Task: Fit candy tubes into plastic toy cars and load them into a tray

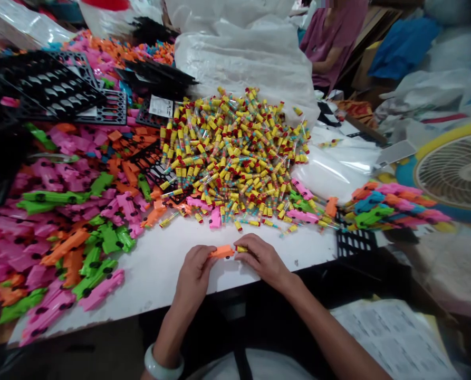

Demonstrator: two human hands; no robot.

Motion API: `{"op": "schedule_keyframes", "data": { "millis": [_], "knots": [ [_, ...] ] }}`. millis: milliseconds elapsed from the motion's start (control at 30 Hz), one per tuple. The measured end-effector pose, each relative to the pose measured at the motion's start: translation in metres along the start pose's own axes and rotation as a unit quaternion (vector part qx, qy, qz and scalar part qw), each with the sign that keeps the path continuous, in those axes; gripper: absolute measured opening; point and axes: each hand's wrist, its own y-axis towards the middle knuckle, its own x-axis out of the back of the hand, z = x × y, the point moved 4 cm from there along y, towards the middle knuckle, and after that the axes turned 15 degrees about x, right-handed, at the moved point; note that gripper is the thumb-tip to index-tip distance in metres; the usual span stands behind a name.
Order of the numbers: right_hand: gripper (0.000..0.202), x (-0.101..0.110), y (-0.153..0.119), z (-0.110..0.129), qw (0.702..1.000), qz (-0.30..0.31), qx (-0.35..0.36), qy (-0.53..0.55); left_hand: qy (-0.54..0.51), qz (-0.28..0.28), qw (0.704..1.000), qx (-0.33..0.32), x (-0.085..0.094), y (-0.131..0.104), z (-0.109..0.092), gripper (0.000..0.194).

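My left hand (196, 268) pinches one end of an orange toy car (223, 252) just above the white table's front edge. Between the fingers of my right hand (262, 258) is a small tube with a yellow and red end (241, 249), held against the car's other end. Whether the tube sits inside the car or only touches it, I cannot tell. Beyond my hands rises a large heap of similar small tubes (235, 153), clear with yellow labels and coloured contents. A pink toy piece (215, 217) lies at the heap's near edge.
Pink, green and orange toy cars (101, 237) cover the table's left side. Black plastic trays (49, 89) are stacked behind them. At right stand bundled cars (389, 206) and a fan (464, 169). A person in a purple shirt (338, 42) is at the back.
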Motion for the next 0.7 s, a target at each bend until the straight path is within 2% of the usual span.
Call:
{"op": "schedule_keyframes", "data": {
  "millis": [267,367,533,600,700],
  "knots": [
    [0.026,0.001,-0.002,-0.004,0.999,0.044,-0.008,-0.01,0.004,0.014,1.0,-0.014,0.0,0.0,-0.001,0.023],
    [0.024,0.001,0.0,-0.003,0.999,0.046,0.015,-0.021,0.009,0.012,1.0,-0.014,0.0,0.001,-0.003,0.023],
    [0.017,0.001,0.003,0.005,0.99,0.056,0.107,-0.077,0.011,0.006,0.999,0.048,-0.002,0.0,-0.008,0.023],
    [0.017,0.0,0.003,0.008,0.985,0.071,0.115,-0.107,0.002,-0.005,0.997,0.074,-0.004,-0.001,-0.011,0.022],
    [0.018,0.0,0.003,0.011,0.982,0.06,0.105,-0.147,-0.008,-0.012,0.995,0.103,-0.006,-0.002,-0.015,0.023]
  ]
}}
